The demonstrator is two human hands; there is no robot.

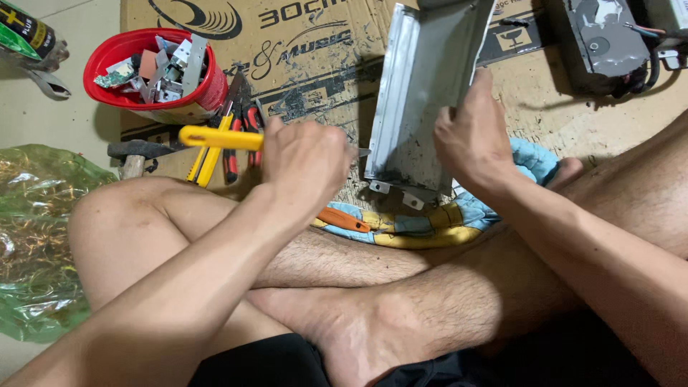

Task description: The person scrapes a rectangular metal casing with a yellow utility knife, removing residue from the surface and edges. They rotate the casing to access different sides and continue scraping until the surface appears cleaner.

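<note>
Grey sheet metal is what we have between our hands: a long folded metal casing [423, 93], stood nearly upright on the cardboard sheet [315, 64], its long axis running from the small tabs at its lower end, just by our shin, up and away to the top edge of the view, leaning a little to the right

Our right hand [473, 136] is the nearer to it, in fact on it: the fingers wrap the casing's right flange about halfway up, closed around the edge to steady it. Our left hand [304, 161] sits just left of the casing's lower end, clenched in a fist around a yellow-handled screwdriver [218, 137]. The handle sticks out to the left, and the tip points right, reaching the casing's lower left edge; whether it touches we cannot tell, since the fist hides most of the shaft

So the casing lies ahead of both hands and between them, the tool coming at it crosswise to its length

Further left lie a red bowl [154, 72] of scrap parts, a hammer [136, 152] and red-handled pliers [240, 132]; a blue and yellow cloth [430, 222] lies under the casing's foot
</note>
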